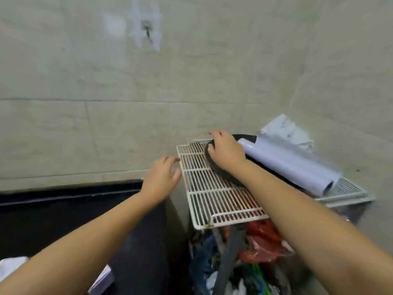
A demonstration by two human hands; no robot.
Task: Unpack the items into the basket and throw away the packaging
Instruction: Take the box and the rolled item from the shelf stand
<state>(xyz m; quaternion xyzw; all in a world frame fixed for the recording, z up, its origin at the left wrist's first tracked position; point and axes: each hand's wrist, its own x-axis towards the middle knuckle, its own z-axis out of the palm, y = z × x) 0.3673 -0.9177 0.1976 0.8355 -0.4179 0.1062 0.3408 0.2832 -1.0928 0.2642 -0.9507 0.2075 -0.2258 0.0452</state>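
The rack [214, 194] is seen to be of wire coated in white, with the coating chipped and rust-stained at its near corner. A round black item [225, 175], matt and slightly rough at the rim, is laid on it. The roll [291, 165] appears as smooth, pale, faintly glossy sheet. Crumpled thin white plastic [287, 130] is seen behind. Below, glossy red and blue plastic bags [261, 248] are crammed. The wall [191, 71] is faced with matt beige tile.

White wire rack [214, 201]; black round pan [223, 173]; white paper roll [289, 165]; red and blue bags [261, 248] at 5 o'clock; beige tiled wall [148, 81].
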